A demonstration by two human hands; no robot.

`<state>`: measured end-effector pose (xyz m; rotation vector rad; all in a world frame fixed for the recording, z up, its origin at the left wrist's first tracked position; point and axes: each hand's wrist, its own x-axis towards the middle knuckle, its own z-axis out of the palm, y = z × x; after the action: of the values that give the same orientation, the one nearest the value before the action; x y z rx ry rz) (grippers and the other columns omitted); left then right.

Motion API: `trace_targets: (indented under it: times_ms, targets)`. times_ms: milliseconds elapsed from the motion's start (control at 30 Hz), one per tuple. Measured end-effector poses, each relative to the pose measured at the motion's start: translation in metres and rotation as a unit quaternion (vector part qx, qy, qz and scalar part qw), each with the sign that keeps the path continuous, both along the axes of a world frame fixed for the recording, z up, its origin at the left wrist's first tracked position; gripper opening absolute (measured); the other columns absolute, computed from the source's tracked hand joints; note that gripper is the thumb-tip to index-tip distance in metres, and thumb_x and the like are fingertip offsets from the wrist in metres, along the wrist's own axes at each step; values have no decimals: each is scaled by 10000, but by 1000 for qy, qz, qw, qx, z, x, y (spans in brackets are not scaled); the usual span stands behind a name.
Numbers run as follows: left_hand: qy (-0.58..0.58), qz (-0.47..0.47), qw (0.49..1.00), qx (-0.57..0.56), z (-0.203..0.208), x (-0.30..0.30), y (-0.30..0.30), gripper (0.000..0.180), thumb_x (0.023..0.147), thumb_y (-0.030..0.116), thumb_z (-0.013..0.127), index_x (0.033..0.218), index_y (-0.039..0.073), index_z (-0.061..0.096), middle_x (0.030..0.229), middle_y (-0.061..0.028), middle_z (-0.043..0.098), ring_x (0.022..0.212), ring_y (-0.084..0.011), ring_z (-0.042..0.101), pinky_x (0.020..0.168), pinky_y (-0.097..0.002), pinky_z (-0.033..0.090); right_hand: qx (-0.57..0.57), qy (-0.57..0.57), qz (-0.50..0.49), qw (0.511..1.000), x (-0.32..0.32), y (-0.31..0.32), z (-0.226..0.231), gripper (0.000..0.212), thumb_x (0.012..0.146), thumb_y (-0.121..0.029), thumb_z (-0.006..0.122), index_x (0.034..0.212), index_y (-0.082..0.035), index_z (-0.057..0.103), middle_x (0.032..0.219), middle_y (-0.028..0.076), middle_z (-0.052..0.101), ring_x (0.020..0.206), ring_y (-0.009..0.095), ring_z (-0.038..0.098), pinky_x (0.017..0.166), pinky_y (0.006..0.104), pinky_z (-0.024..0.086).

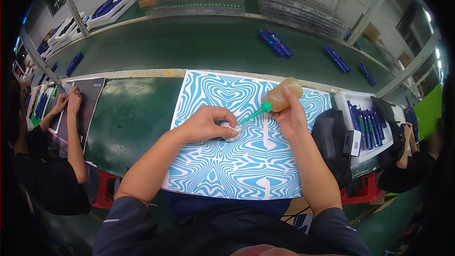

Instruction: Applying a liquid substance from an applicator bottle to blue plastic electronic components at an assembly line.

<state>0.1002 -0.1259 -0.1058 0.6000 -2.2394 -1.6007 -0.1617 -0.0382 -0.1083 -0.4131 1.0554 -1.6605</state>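
Observation:
My left hand [207, 123] pinches a crumpled white wad [231, 132], perhaps tissue or cloth, over a blue-and-white swirl-patterned sheet [218, 170]. In my right hand [291, 116] is a squeeze bottle [289, 91] of amber liquid with a green cap and a long thin green nozzle [253, 114]. The bottle is tilted so that its nozzle tip points down and left, at the wad. Whether the tip touches the wad I cannot tell.
Beyond the sheet runs a green conveyor [189, 42] with several blue pen-like tools [276, 43]. At right are a black mesh bag [329, 137] and a white foam tray [379, 148] of blue tools. Co-workers' hands [71, 99] are at both sides. Clear plastic trays [298, 12] are stacked behind.

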Motion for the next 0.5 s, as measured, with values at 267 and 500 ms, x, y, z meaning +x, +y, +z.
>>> trace_targets:
  times_ms: [267,500]
  targets:
    - [-44,22,998,-28,2,-1,0,379,758,282,887,1037,72,740,1034,-63,730,979,-190,674,938,-327,509,-1,9,25,1000,7,-1,-10,639,960,-373,680,1398,-40,355,1240,181,589,1148,334,646,939,387,537]
    - [-39,18,999,-24,3,-2,0,367,763,270,887,1034,71,740,1035,-60,727,991,-191,671,943,-327,506,5,29,22,999,11,-2,-9,640,958,-389,679,1389,-40,362,1235,172,599,1155,318,650,909,360,522]
